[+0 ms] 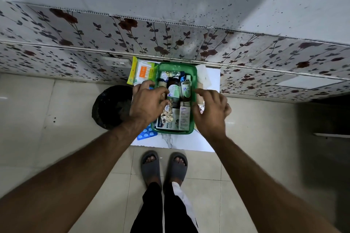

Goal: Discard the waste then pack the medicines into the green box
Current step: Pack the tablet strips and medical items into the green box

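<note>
The green box stands on a small white table and holds bottles, cartons and foil strips. My left hand hovers over the box's left side, fingers pinching a gold blister strip that lies on the contents. My right hand is at the box's right rim, index finger stretched toward the bottles, with a silver foil strip tucked under its palm. A blue blister strip lies on the table beside the box's near left corner.
A black-lined waste bin stands on the floor left of the table. An orange and yellow cotton-bud packet lies behind the box at its left, white tissue at its right. A floral-papered wall sits right behind. My sandalled feet are below the table.
</note>
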